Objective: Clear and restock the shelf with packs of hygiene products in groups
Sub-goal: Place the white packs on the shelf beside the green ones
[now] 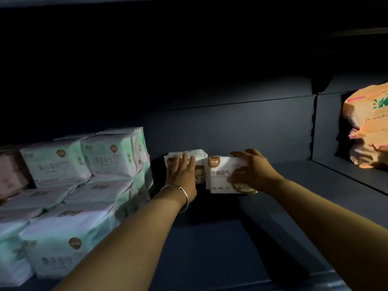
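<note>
Two white packs stand side by side deep on the dark shelf. My left hand, a silver bangle on its wrist, lies flat with straight fingers against the front of the left white pack. My right hand grips the right white pack, fingers over its top edge and thumb on its front. The right pack stands upright, slightly in front of the left one. Stacked packs in pale green and white fill the left side of the shelf.
Pinkish packs sit at the far left behind the green stacks. An orange bag rests in the neighbouring bay on the right, beyond a slotted upright. The shelf above casts deep shadow. Bare shelf floor stretches from the white packs to the front edge.
</note>
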